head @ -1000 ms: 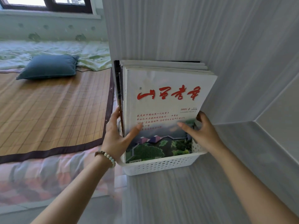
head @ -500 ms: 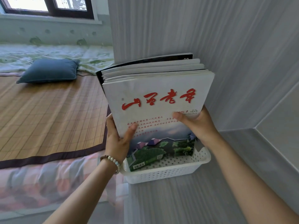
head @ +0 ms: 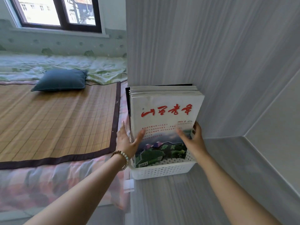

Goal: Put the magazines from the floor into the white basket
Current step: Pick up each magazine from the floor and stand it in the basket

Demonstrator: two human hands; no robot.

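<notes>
Standing upright between two bare hands, a stack of magazines (head: 165,117) sits with its lower edge inside a white basket (head: 162,172), a perforated plastic tub resting on a grey wood-grain surface (head: 178,200). The front cover faces the person: white paper, large red characters across the upper half, and a landscape photograph below. Several more spines and page edges show behind it, leaning back against a grey panel wall (head: 211,46).

The left hand (head: 126,143) is open, palm against the stack's left edge, thumb lying across the lower front cover, fingers spread and extended rather than curled. A beaded bracelet (head: 121,155) circles its wrist. The right hand (head: 193,140) cups the stack's right edge, thumb across the cover and fingers wrapped behind; whether it presses firmly or only steadies cannot be told.

The stack looks fairly heavy as a bundle, yet each issue is thin, floppy and probably smooth-coated, so single copies would likely slide against one another or sag forward if released carelessly. The tall covers rise well above the basket's low rim, so the pile seems prone to tipping. The best hold appears to be both side edges low down, squeezing the whole bundle together, as the hands are placed at present.

To the left of the left hand lies a woven bamboo mat (head: 56,119) with a dark blue cushion (head: 61,79) on it.
</notes>
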